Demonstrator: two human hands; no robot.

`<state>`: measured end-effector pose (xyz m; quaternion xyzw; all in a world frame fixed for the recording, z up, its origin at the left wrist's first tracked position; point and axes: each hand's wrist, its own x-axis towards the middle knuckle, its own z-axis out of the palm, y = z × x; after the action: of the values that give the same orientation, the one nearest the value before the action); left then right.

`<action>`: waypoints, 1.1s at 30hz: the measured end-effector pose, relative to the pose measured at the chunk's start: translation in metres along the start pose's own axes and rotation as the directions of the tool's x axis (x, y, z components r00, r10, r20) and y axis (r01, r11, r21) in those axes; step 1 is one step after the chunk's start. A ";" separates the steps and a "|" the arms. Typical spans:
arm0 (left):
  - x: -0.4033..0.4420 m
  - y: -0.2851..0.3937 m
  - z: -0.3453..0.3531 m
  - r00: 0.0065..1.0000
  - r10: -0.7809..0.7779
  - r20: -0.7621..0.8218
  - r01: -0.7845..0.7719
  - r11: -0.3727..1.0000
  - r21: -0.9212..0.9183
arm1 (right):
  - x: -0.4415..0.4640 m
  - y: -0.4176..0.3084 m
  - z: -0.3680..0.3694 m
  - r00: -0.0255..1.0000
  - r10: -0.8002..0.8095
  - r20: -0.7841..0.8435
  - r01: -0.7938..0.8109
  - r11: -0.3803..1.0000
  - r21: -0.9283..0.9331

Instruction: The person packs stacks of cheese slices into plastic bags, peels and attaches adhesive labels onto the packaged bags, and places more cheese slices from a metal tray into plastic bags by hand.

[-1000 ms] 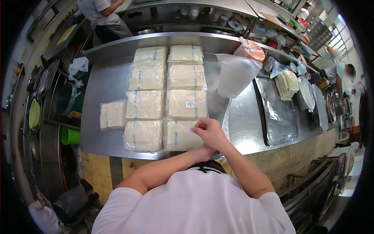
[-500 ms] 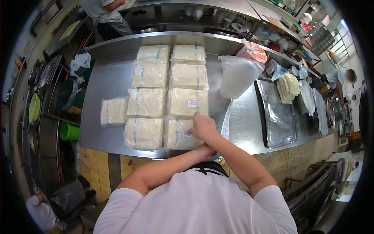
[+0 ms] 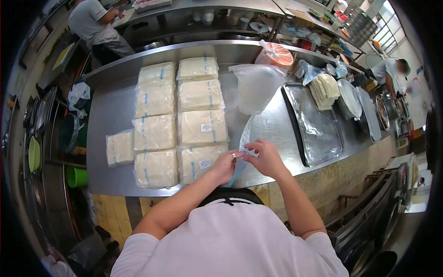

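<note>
Just right of the near wrapped packets (image 3: 191,167), the left hand (image 3: 224,167) and right hand (image 3: 269,160) pinch the label strip (image 3: 246,134) between fingertips. Light contact at its edges should keep it flat.

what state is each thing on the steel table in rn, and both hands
left hand: fingertips on label strip
right hand: fingertips pinched on label strip
label strip: unrolled, hanging loosely curved
large packs: film-wrapped, two columns, two labelled
small pack: film-wrapped, unlabelled
frosted bag: bulging, contents unclear
orange item: bagged
tray: lying flat
</note>
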<state>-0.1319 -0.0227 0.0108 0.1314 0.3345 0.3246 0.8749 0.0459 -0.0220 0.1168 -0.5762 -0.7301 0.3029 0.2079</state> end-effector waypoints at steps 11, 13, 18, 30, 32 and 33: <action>0.003 0.027 0.020 0.977 -0.048 -0.210 0.094 0.972 0.216 | -0.013 -0.009 0.019 0.957 -0.178 -0.229 0.148 0.979 -0.141; 0.006 0.026 0.016 0.971 -0.058 -0.234 0.112 0.967 0.228 | -0.011 -0.011 0.023 0.947 -0.209 -0.245 0.172 0.972 -0.161; 0.001 0.032 0.007 0.984 -0.055 -0.170 0.083 0.984 0.161 | -0.001 -0.024 0.033 0.955 -0.088 -0.283 0.069 0.995 -0.078; 0.007 0.054 -0.015 0.966 -0.107 -0.237 0.130 0.988 0.083 | 0.028 -0.027 0.044 0.910 -0.305 -0.282 0.273 0.951 -0.148; 0.012 0.054 -0.027 0.962 -0.126 -0.242 0.139 0.990 0.037 | 0.036 -0.040 0.037 0.905 -0.342 -0.254 0.330 0.940 -0.092; 0.010 0.057 -0.027 0.956 -0.131 -0.263 0.140 0.990 0.016 | 0.040 -0.048 0.035 0.909 -0.339 -0.242 0.343 0.939 -0.028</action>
<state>-0.1717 0.0274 0.0109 0.0792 0.4607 0.2726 0.8409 -0.0218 0.0021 0.1220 -0.4711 -0.7860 0.1947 0.3498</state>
